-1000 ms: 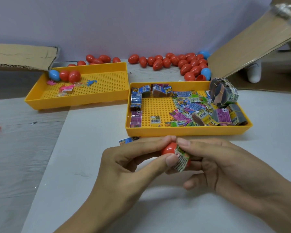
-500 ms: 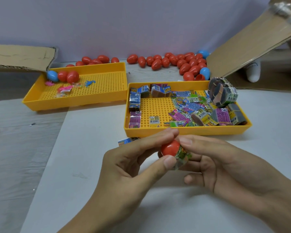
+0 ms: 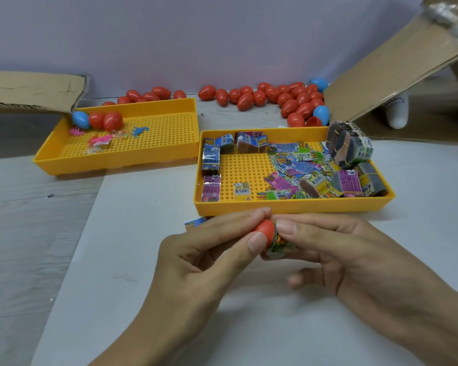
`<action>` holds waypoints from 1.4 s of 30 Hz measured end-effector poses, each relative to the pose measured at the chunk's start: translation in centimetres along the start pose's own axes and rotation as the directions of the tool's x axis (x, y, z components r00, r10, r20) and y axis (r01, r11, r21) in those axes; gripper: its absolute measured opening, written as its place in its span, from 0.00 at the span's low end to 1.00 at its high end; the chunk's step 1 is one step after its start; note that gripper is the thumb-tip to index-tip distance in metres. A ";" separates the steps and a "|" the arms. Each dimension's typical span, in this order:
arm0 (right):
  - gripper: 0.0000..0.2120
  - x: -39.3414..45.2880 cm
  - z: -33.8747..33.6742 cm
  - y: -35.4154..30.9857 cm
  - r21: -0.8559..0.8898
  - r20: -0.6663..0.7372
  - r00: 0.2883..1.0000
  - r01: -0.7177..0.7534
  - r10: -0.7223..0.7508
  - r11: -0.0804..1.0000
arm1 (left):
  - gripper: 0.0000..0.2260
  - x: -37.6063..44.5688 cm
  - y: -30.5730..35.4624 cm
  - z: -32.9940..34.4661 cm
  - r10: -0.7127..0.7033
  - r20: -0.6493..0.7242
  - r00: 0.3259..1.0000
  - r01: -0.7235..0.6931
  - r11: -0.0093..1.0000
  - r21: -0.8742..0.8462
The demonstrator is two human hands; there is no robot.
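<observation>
A small red plastic egg is held above the white table, just in front of the right yellow tray. My left hand pinches its red end between thumb and forefinger. My right hand grips the other end, where a printed green wrapper is wound round the egg. Most of the egg is hidden by my fingers.
The right tray holds several printed wrappers and bundled stacks. A second yellow tray at the left holds a blue egg, two red eggs and small toys. Several loose red and blue eggs lie by the wall. Cardboard flaps stand on both sides.
The wrapper has been drawn tighter round the egg and shows less. Both hands keep their hold on it in the same spot before the tray.
</observation>
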State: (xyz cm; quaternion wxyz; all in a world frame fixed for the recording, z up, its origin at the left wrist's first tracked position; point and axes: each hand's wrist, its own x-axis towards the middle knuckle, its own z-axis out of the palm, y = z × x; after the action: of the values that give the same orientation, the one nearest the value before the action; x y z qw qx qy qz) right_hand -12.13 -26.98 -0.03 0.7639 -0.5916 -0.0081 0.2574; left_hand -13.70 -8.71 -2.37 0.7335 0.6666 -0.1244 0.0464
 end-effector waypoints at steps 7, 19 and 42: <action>0.15 -0.1 0.3 0.2 0.074 0.018 1.000 -0.013 0.011 0.997 | 0.11 -0.3 -0.4 0.4 0.095 -0.060 0.994 -0.095 0.995 0.003; 0.21 0.0 -0.1 1.1 -0.527 0.068 0.818 0.515 -0.571 0.676 | 0.18 -0.2 -0.2 0.4 -0.103 -0.178 0.979 0.069 0.980 -0.189; 0.18 0.5 -0.4 0.9 -0.520 0.075 0.806 0.534 -0.587 0.667 | 0.18 -0.1 0.1 0.0 -0.191 -0.061 0.980 0.171 0.955 -0.241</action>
State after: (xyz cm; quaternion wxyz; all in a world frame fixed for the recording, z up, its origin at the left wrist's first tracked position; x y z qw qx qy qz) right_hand -11.92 -27.01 -1.06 0.6172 -0.7546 -0.2205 -0.0315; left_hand -13.80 -8.68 -2.31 0.8128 0.5813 -0.0365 -0.0080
